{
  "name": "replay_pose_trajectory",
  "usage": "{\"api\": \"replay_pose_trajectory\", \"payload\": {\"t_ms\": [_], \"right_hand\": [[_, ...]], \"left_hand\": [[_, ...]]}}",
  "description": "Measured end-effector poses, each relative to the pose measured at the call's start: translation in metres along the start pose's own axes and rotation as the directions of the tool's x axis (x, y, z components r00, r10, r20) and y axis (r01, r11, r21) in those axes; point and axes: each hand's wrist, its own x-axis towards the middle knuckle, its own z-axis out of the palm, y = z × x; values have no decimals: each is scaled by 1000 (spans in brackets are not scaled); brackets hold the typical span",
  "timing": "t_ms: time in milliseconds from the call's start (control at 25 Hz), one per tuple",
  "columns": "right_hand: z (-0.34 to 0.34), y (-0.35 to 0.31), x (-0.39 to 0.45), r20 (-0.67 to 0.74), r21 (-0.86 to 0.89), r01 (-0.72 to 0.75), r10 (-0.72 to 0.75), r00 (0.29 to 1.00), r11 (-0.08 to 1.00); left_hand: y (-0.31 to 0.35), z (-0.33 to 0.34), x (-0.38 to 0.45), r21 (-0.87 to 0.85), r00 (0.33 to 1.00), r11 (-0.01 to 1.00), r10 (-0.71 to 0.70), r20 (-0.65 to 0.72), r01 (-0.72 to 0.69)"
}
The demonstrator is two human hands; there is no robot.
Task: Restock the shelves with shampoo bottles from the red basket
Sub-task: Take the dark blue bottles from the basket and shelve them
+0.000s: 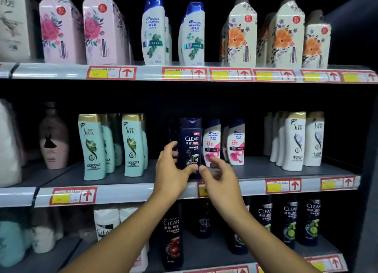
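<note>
The left hand point(171, 168) is gripping the Clear bottle point(189, 148), seating it on the shelf point(266, 170); the right hand point(216, 176), fingers loose, is steadying its base.

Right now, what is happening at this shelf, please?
A person is placing a dark navy plastic Clear shampoo bottle on the grey middle shelf, between the mint green Slek bottles and the white and pink Head & Shoulders bottles. The left hand grips the bottle's lower side. The right hand touches its base with the thumb. The bottle stands upright near the front edge.
</note>
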Motion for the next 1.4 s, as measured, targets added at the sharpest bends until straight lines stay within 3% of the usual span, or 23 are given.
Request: {"api": "replay_pose_trajectory", "payload": {"t_ms": [120,280,440,600,680,840,920,1160,1400], "right_hand": [[-19,-11,-21,-32,94,29,-26,999,995],[-44,10,-95,27,162,-40,36,999,986],[-55,82,-192,181,-4,-135,134,974,991],[-63,195,-278,263,-392,-277,396,880,877],[-60,232,-312,329,-558,-314,552,766,768],[-28,254,-343,529,-752,-238,778,338,615],[1,275,-354,574,-780,-177,798,181,601],[85,354,-399,601,-799,16,799,-4,601],[99,419,-418,528,-843,114,849,-11,525]], "left_hand": [[19,-21,-34,-45,999,999,30,-16,-31],[3,-38,-134,-122,986,991,-29,162,49],[-60,-47,-232,-73,949,974,-192,250,216],[-116,-42,-300,57,853,921,-378,361,385],[-132,-43,-318,133,798,914,-401,450,384],[-164,-62,-335,335,674,874,-485,557,352],[-177,-71,-341,434,611,836,-544,576,335],[-195,-77,-343,469,572,813,-578,582,345],[-203,-81,-350,460,559,817,-574,598,347]]}}
